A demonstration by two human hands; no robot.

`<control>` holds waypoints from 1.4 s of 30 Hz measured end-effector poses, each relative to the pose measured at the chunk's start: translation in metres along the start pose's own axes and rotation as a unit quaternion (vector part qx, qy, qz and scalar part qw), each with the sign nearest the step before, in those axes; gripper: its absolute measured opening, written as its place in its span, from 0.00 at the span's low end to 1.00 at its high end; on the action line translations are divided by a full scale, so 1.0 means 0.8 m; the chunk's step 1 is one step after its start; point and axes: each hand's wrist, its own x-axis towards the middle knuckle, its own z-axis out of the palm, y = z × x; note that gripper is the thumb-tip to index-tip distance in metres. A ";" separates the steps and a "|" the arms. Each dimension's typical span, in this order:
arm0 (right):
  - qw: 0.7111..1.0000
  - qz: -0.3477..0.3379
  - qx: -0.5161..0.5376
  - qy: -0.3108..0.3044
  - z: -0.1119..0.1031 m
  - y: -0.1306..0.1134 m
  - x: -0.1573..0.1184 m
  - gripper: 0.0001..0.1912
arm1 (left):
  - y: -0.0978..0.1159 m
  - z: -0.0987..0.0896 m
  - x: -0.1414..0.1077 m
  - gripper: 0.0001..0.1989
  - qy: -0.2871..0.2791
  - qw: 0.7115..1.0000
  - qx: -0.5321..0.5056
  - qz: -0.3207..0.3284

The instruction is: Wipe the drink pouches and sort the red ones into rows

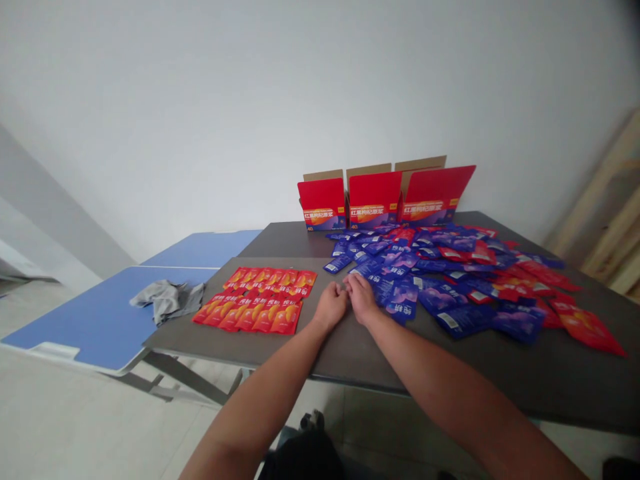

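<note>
My left hand [332,303] rests on the dark table with its fingers curled in, just right of the rows of red pouches [260,313]. Close beside it is my right hand [361,297], its fingers bent together near the left edge of the blue pouches [400,287]. The fingertips of the two hands nearly meet. Whatever may be between the fingers of either hand is too small or hidden to name. The red pouches lie side by side in two overlapping rows.
Three open red boxes [374,200] stand at the table's back edge. Red pouches [585,323] mix with blue ones on the right. A grey cloth [167,300] lies on the blue table [110,320] at the left.
</note>
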 end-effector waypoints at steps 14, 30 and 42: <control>0.988 -0.057 -0.134 0.045 -0.010 -0.030 -0.001 0.16 | -0.004 0.006 0.003 0.11 -0.095 0.994 -0.003 0.057; 0.515 0.133 -0.835 -0.139 -0.283 -0.205 0.048 0.09 | -0.007 0.011 0.011 0.11 -0.086 0.994 0.015 0.070; 0.470 0.142 -0.863 -0.120 -0.322 -0.159 0.026 0.20 | -0.009 0.012 0.012 0.11 -0.079 0.993 0.006 0.086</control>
